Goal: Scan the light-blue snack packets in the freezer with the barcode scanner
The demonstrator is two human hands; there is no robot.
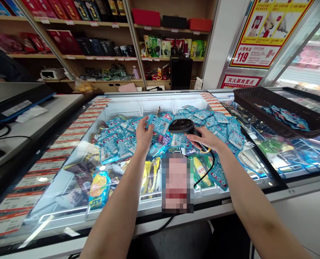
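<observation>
My left hand (pixel 144 135) grips a small blue snack packet (pixel 160 125), lifted just above a heap of the same blue packets (pixel 117 142) spread on the glass lid of a chest freezer (pixel 76 201). My right hand (pixel 207 138) is closed round the handle of a black barcode scanner (pixel 182 126), whose round head sits right beside the held packet. The scanner's black cable (pixel 205 172) runs back toward me over the lid. A blurred-out rectangle (pixel 177 181) lies on the glass between my forearms.
A dark plastic basket (pixel 257 99) holding several blue packets rests on the lid at the right. A grey counter (pixel 41 118) with a black device stands at the left. Wooden shelves of boxed goods (pixel 100 46) line the back wall, with a red-and-yellow poster (pixel 268 32) to the right.
</observation>
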